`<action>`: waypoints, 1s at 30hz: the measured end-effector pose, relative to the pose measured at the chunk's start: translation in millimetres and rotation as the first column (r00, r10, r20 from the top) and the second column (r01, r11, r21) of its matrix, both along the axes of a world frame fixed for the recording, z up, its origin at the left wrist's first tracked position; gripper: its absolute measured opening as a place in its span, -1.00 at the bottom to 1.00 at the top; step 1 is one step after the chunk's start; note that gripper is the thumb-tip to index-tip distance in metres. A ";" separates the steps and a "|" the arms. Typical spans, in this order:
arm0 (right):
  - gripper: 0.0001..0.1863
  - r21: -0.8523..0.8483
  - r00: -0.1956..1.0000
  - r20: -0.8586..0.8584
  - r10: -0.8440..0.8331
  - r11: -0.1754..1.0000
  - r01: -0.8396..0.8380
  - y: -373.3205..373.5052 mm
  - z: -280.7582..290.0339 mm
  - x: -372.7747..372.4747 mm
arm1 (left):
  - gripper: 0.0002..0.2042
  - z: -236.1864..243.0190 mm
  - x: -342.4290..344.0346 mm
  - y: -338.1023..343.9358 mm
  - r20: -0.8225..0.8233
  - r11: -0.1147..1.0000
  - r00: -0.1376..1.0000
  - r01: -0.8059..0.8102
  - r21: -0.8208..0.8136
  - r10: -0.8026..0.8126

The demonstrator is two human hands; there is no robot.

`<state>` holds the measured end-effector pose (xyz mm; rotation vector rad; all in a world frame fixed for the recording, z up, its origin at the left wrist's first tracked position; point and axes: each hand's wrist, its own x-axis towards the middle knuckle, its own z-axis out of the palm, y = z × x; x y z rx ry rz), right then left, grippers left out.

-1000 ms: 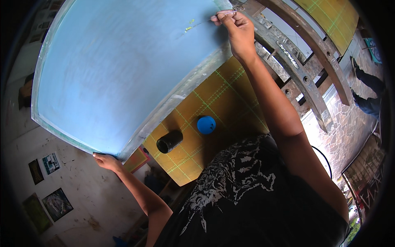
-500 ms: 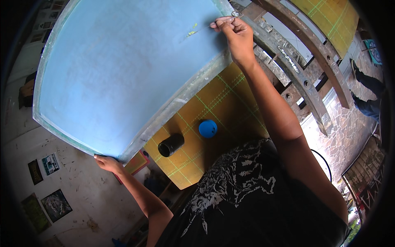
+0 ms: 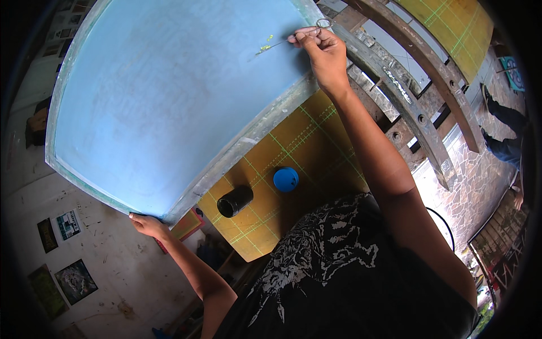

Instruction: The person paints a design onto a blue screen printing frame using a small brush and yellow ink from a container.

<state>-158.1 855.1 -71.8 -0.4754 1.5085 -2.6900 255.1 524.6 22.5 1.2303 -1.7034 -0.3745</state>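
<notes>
A large screen-printing frame (image 3: 248, 139) with light blue mesh (image 3: 152, 107) is tilted up in front of me. My left hand (image 3: 150, 225) grips its lower left corner, thumb on the near side, the other fingers hidden behind. At the upper right, my right hand (image 3: 323, 50) pinches a thin metal tool (image 3: 324, 24) with a ring-shaped end. The tool's slender shaft points down and left, its tip at the mesh. Small yellow-green specks (image 3: 265, 48) show on the mesh around that tip.
Below the frame, a yellow-brown table with green grid lines (image 3: 248, 229) carries a black jar (image 3: 235, 201) and a blue lid or cup (image 3: 286, 179). Curved-looking dark metal bars (image 3: 415, 107) stand at right. Another person's legs (image 3: 502, 124) show at the far right; pictures hang on the left wall (image 3: 101, 237).
My right hand and the tool have shifted very slightly downward. The yellow-green specks at the tip look a little different in shape. My left hand keeps its hold on the frame.
</notes>
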 end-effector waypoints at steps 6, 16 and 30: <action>-0.90 0.016 1.000 -0.008 0.008 1.000 -0.008 0.1 -0.9 -1.0 | -0.50 1.7 -2.3 3.5 0.004 1.000 1.000 -0.002 0.021 0.002; -0.90 0.037 1.000 -0.001 0.010 0.999 -0.010 -0.6 -2.2 -1.8 | -0.50 0.7 -1.9 2.3 0.010 1.000 1.000 -0.005 0.020 0.004; -0.91 -0.013 0.999 0.028 -0.017 1.000 0.017 2.5 0.6 -3.3 | -0.50 -1.7 -2.4 3.0 -0.003 1.000 1.000 0.007 0.016 -0.007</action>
